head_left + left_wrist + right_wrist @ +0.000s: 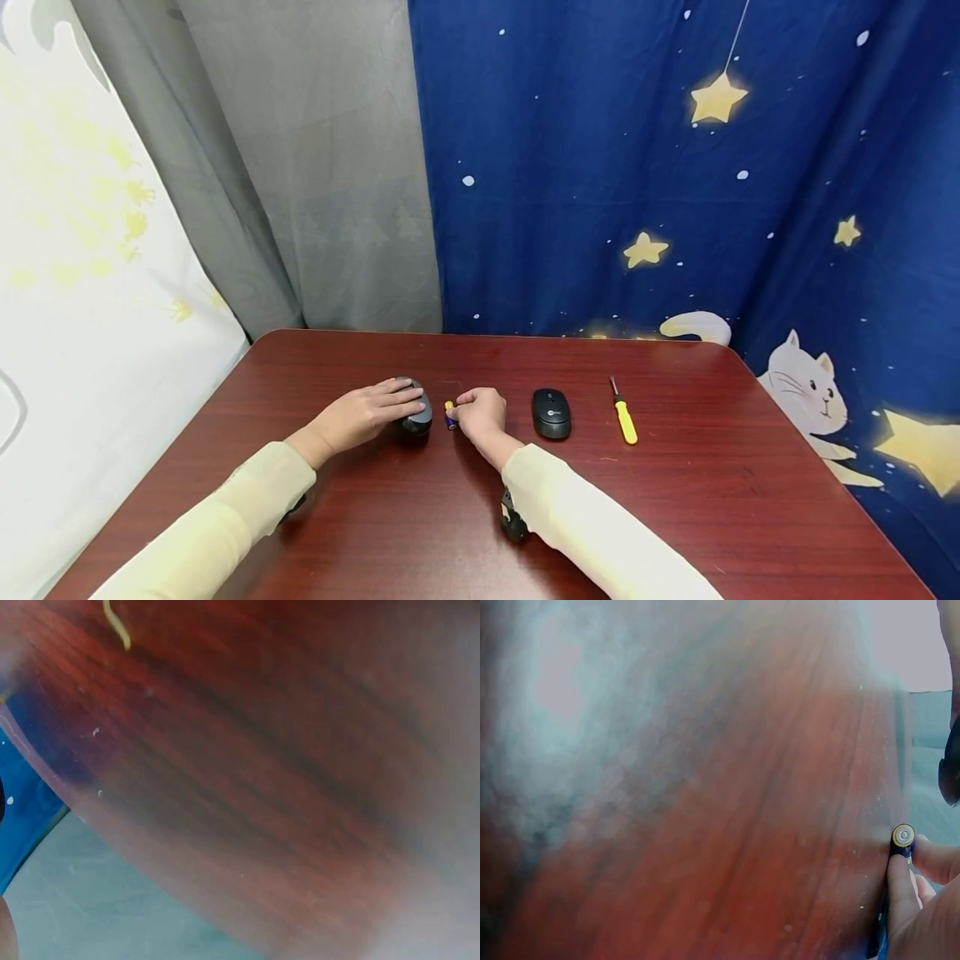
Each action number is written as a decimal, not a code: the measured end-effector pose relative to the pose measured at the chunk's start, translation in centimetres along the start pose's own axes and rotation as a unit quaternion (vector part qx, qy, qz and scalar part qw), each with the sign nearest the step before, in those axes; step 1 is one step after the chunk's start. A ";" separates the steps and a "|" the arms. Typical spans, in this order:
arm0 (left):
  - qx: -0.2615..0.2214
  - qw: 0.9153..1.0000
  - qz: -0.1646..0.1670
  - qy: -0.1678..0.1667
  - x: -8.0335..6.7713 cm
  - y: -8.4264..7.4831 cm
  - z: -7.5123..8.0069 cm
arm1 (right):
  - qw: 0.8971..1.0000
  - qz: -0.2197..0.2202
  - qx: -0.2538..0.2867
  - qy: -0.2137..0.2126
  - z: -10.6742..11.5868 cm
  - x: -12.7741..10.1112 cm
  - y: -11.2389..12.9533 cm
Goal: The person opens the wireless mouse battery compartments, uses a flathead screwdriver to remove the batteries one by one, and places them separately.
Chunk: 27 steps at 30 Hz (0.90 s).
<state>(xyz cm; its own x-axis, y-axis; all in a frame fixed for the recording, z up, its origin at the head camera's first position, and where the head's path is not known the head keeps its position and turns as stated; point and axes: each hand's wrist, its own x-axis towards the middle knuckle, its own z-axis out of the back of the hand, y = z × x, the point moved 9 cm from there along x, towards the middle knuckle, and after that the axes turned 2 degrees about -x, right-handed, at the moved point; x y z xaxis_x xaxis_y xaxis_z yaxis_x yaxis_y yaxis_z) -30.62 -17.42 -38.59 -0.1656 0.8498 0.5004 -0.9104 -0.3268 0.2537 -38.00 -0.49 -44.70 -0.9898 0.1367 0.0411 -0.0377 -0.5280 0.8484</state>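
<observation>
In the head view my left hand (369,411) grips a dark computer mouse (417,423) with a grey top, fingers across it and thumb hidden. To its right, my right hand (482,412) pinches a small yellow-and-blue battery (451,417) between thumb and fingers. The right wrist view shows the flat end of that battery (903,835) at the fingertips, with a dark part of the gripped mouse (950,766) at the right edge. Only a sliver of my left hand (7,934) enters the left wrist view.
A second black mouse (551,413) lies right of my right hand. Farther right is a screwdriver (625,417) with a yellow handle, its tip toward the far edge. Everything is on a reddish-brown table (420,533), with grey and blue curtains (570,167) behind.
</observation>
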 end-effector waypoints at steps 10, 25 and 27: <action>0.012 0.999 -0.040 0.029 0.0 -0.2 -0.9 | 1.000 -0.001 0.003 -0.001 -0.2 0.0 -0.1; 0.062 0.993 -0.093 0.037 -0.1 -0.7 -1.6 | 1.000 0.006 -0.005 -0.009 -0.1 0.1 -0.1; 0.071 0.992 -0.098 0.041 -0.1 -0.7 -1.6 | 1.000 0.004 -0.005 -0.009 -0.1 0.1 -0.1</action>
<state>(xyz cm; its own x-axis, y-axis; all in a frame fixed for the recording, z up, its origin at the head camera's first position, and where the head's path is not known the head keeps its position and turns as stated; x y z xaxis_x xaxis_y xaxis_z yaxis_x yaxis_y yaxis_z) -30.61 -16.63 -40.16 -0.0265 0.9312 0.3635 -0.8667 -0.2026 0.4558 -38.12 -0.51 -44.84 -0.9875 0.1469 0.0574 -0.0310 -0.5379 0.8424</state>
